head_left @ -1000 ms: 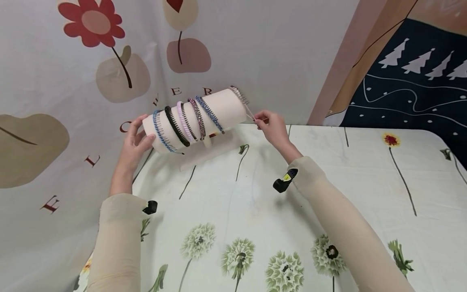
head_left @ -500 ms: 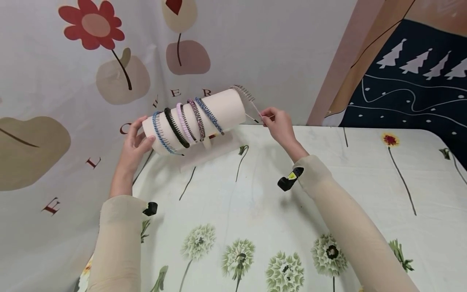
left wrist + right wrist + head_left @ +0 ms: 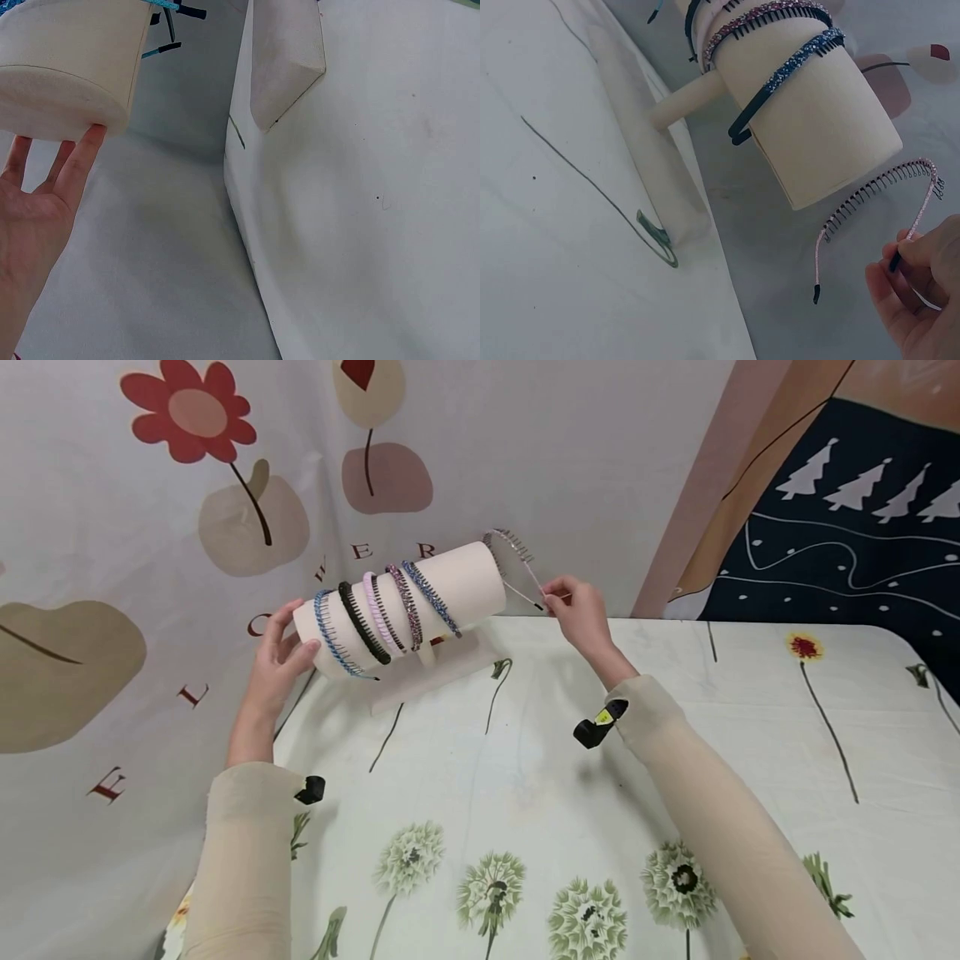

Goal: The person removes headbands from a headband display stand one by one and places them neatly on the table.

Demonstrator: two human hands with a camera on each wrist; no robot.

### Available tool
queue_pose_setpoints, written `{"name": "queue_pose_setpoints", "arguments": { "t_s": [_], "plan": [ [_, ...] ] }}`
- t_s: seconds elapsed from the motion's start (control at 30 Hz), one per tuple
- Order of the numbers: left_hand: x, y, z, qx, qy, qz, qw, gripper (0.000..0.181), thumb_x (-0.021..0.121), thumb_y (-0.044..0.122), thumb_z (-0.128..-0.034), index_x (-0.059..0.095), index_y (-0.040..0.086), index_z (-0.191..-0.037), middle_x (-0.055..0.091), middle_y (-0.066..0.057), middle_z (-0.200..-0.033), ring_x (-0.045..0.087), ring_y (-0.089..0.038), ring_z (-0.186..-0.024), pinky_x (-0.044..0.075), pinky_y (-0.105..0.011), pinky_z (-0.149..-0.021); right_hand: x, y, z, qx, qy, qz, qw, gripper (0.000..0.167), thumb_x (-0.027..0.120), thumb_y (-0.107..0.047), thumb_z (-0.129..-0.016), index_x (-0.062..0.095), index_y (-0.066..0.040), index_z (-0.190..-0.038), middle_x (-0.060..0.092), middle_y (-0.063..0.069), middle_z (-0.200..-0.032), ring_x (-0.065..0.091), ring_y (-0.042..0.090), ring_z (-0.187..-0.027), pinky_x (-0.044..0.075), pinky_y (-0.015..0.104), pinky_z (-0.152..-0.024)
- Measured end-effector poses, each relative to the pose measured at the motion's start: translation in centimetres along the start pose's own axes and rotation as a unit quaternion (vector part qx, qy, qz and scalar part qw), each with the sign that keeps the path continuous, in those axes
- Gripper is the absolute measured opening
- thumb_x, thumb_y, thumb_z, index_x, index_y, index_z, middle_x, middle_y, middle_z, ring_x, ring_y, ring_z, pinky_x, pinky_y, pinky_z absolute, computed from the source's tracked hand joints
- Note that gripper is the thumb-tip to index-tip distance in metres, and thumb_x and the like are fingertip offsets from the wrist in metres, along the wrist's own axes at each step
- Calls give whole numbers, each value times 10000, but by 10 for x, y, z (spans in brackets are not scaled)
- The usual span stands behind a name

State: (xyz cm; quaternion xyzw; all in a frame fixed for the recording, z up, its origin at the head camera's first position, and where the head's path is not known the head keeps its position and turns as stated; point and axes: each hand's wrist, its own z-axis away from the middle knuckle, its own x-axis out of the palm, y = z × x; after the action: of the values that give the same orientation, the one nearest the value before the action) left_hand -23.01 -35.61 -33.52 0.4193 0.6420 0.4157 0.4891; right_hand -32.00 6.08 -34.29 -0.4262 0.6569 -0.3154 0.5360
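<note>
A cream cylindrical headband stand [image 3: 468, 578] tilts up to the right in the head view. Around it sit several headbands: a blue one [image 3: 324, 622], a black one [image 3: 362, 622], a lilac one [image 3: 377, 610], a pink glittery one [image 3: 407, 597] and a blue glittery one [image 3: 429, 593]. My left hand [image 3: 272, 664] grips the cylinder's left end, fingertips against its end face in the left wrist view. With thumb and fingers my right hand [image 3: 581, 617] pinches one tip of a thin pale-pink toothed headband [image 3: 893, 169], which hangs just beyond the cylinder's right end, its other tip free.
The stand's flat base [image 3: 450, 672] rests on a white flower-print tablecloth [image 3: 517, 768]. Close behind hangs a pale printed curtain [image 3: 570, 460]. A dark cloth with white trees [image 3: 840, 543] is at the right.
My right hand has moved to the right, drawing the pale-pink headband away from the cylinder's right end; its free tip now shows. My left hand has stayed on the stand.
</note>
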Motion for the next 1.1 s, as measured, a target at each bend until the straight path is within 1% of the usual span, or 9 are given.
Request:
{"name": "queue_pose_setpoints", "arguments": {
  "t_s": [0.2,0.47,0.6,0.7,0.83,0.9,1.1],
  "plan": [
    [0,-1,-1,66,1,109,9999,625,618,217,-971,344,307,-1525,247,35,-1630,335,-251,-1465,491,-109,-827,-7,6,4,-52,-43,-74,10000,204,553,-92,-1010,656,20,-1146,672,197,-1092,676,305,-955,580,381,-894],
    [1,-1,0,82,1,107,9999,636,618,217,-973,332,286,-1536,259,41,-1627,338,-252,-1465,491,-127,-843,-21,14,11,-127,-65,100,9998,210,564,-104,-1006,669,9,-1147,682,187,-1082,671,257,-920,583,366,-883],
    [0,-1,0,84,-5,108,9999,630,618,217,-973,337,294,-1532,257,37,-1628,334,-253,-1470,490,-123,-840,-28,19,15,-109,-39,215,9997,206,567,-101,-1002,674,2,-1145,686,184,-1082,675,259,-920,584,336,-861],
    [0,-1,-1,68,-22,158,9998,623,615,213,-974,342,302,-1527,253,31,-1629,335,-244,-1465,488,-110,-835,-33,24,19,-144,12,356,9993,203,559,-89,-1002,676,7,-1138,689,189,-1079,678,269,-927,569,276,-812],
    [0,-1,-1,49,-53,196,9998,617,615,215,-974,347,313,-1522,248,24,-1630,337,-236,-1457,491,-110,-834,-40,30,23,-219,79,549,9982,188,564,-81,-998,681,4,-1118,696,193,-1071,683,281,-932,500,180,-722],
    [0,-1,-1,40,-52,164,9998,615,616,223,-975,349,318,-1520,251,31,-1629,337,-234,-1457,490,-113,-839,-43,34,24,-223,88,595,9979,181,572,-86,-997,684,-2,-1111,697,192,-1069,682,282,-935,484,158,-709],
    [-1,-2,0,37,-90,147,9998,622,619,232,-974,342,320,-1524,249,32,-1630,343,-223,-1456,488,-120,-835,-52,46,27,-207,112,742,9970,179,580,-101,-997,689,-6,-1104,698,182,-1058,682,275,-935,494,177,-740]
  ]
}}
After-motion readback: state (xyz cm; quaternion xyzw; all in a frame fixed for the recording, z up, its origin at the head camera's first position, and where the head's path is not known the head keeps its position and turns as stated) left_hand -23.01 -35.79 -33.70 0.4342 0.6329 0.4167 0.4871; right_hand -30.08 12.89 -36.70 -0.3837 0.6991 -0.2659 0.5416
